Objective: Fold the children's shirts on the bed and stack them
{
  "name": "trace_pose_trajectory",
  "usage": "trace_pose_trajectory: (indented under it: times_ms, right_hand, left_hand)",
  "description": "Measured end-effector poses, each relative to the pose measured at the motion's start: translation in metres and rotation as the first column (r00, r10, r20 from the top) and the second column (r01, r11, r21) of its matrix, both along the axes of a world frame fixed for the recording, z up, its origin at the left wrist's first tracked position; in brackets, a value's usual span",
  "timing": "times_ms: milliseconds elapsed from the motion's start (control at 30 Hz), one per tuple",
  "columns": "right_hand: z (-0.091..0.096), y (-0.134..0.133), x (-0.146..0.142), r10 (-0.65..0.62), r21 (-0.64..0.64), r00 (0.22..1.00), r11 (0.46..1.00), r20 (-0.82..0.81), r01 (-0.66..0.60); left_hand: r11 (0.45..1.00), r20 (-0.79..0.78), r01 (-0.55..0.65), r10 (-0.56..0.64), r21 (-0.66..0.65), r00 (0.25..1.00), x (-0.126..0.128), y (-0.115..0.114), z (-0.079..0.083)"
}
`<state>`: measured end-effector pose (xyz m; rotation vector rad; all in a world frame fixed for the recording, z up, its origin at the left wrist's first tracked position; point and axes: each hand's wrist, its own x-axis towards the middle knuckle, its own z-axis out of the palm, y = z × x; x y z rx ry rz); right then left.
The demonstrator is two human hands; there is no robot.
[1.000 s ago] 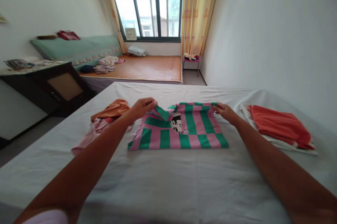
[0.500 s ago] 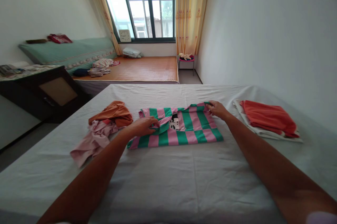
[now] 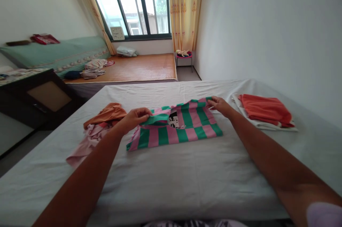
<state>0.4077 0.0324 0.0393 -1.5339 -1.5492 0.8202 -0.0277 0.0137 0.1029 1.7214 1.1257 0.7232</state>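
Note:
A pink and green striped garment [image 3: 184, 131] with a black and white print lies on the white bed sheet [image 3: 171, 184] in front of me. My left hand [image 3: 135, 117] pinches its upper left edge and holds that edge lifted and folded over. My right hand [image 3: 219, 104] grips the upper right corner, low against the sheet. Both hands are closed on the cloth.
A loose heap of orange and pink clothes [image 3: 98, 127] lies left of the garment. A folded orange and white stack [image 3: 263, 111] sits at the right by the wall. Beyond the bed are a second bed with a mat [image 3: 139, 67], a dark cabinet [image 3: 40, 99] and a window.
My left hand first pulled the garment's left edge down toward me, then raised it again. The right hand kept its grip on the right corner. The camera view swung a little to the right.

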Motion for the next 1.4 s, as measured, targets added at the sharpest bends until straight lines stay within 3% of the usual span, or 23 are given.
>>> trace_pose_trajectory:
  times_ms: [100, 167, 233, 300, 367, 433, 533, 600, 667, 733, 800, 900, 1033, 1133, 1400]
  right_hand:
    - [0.001, -0.017, -0.007, -0.063, 0.186, 0.923, 0.982, 0.379, -0.009]
    - [0.007, -0.028, -0.021, -0.049, 0.248, 0.855, 0.964, 0.516, -0.094]
    - [0.013, -0.037, -0.038, 0.167, 0.147, 0.808, 0.943, 0.565, -0.297]
    - [0.016, -0.042, -0.053, 0.383, 0.045, 0.731, 0.87, 0.564, -0.49]
    - [0.015, -0.043, -0.06, 0.455, 0.019, 0.674, 0.821, 0.582, -0.571]
    - [0.011, -0.043, -0.061, 0.426, 0.027, 0.657, 0.827, 0.622, -0.562]
    - [0.003, -0.048, -0.064, 0.278, 0.098, 0.668, 0.879, 0.691, -0.467]
    - [-0.002, -0.058, -0.075, 0.178, 0.181, 0.678, 0.888, 0.713, -0.423]
    - [-0.009, -0.074, -0.097, 0.193, 0.223, 0.671, 0.848, 0.715, -0.482]
    - [-0.017, -0.089, -0.12, 0.299, 0.203, 0.628, 0.773, 0.719, -0.601]
    - [-0.026, -0.097, -0.135, 0.365, 0.148, 0.578, 0.741, 0.73, -0.655]
    - [-0.037, -0.086, -0.123, 0.33, 0.059, 0.565, 0.825, 0.756, -0.561]
    - [-0.043, -0.05, -0.061, 0.107, 0.01, 0.589, 0.981, 0.801, -0.193]
    - [-0.048, -0.033, -0.026, 0.017, -0.003, 0.586, 1.0, 0.81, -0.026]
    - [-0.058, -0.031, -0.022, -0.058, 0.074, 0.573, 0.997, 0.818, -0.004]
  left_hand:
    - [0.992, 0.074, -0.09, 0.096, -0.084, 0.993, 0.0, 0.0, -0.019]
    - [0.97, 0.184, -0.204, 0.225, -0.129, 0.957, 0.001, 0.009, -0.028]
    - [0.944, 0.318, -0.302, 0.33, -0.134, 0.889, 0.005, 0.026, -0.03]
    - [0.91, 0.459, -0.4, 0.405, -0.113, 0.791, 0.01, 0.049, -0.023]
    - [0.884, 0.557, -0.459, 0.426, -0.09, 0.713, 0.014, 0.072, -0.012]
    - [0.881, 0.559, -0.471, 0.413, -0.045, 0.719, 0.017, 0.087, -0.001]
    - [0.917, 0.367, -0.37, 0.296, 0.149, 0.882, 0.024, 0.082, -0.001]
    - [0.938, 0.106, -0.137, 0.109, 0.317, 0.988, 0.034, 0.058, -0.017]
    - [0.899, -0.193, 0.142, -0.066, 0.413, 0.979, 0.049, 0.022, -0.042]
    - [0.852, -0.399, 0.258, -0.063, 0.456, 0.915, 0.062, -0.013, -0.069]
    - [0.826, -0.563, 0.317, -0.001, 0.465, 0.827, 0.069, -0.039, -0.09]
    - [0.837, -0.698, 0.304, 0.123, 0.454, 0.705, 0.064, -0.048, -0.103]
    - [0.878, -0.794, 0.235, 0.226, 0.417, 0.564, 0.043, -0.029, -0.099]
    - [0.879, -0.813, 0.191, 0.295, 0.437, 0.502, 0.035, -0.021, -0.098]
    - [0.875, -0.803, 0.152, 0.336, 0.46, 0.492, 0.039, -0.025, -0.095]
